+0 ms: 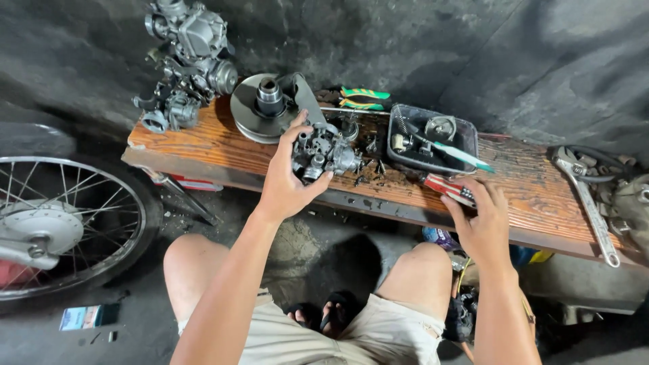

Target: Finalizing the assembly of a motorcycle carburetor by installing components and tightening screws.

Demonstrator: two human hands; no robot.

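— Start at the far left. What's there?

— Spoked wheel (64, 220): thin wire spokes, dull metal hub, black tyre, standing on the concrete floor beside my left knee. Above it, on the left end of the wooden bench (216, 145), a large carburettor assembly (186, 61): cast grey metal, knobbly, leaning near the dark wall.

— And next along?

— Round pulley disc (263, 105), smooth machined steel, raised hub in the middle. Just right of it, my left hand (287, 179). Its fingers are wrapped around a small carburettor (323, 154), thumb on the near side, fingertips over the top. That piece is grimy cast alloy, full of ports and bosses, held just over the bench's middle, above a scatter of black grit.

— Behind it?

— Pliers with green and yellow striped grips (365, 98), lying flat near the wall.

— Continue right.

— Black plastic tray (433, 138), rectangular, shallow, holding a spring, small round metal parts and a toothbrush (456, 154) with a teal and white handle resting across its rim. Then my right hand (480, 216), fingers loosely spread, tips resting on a small red flat object (443, 186) at the bench's front edge; not clasping anything.

— Far right end?

— Long steel wrench (595, 213), pale and worn, lying on the grain of the plank.
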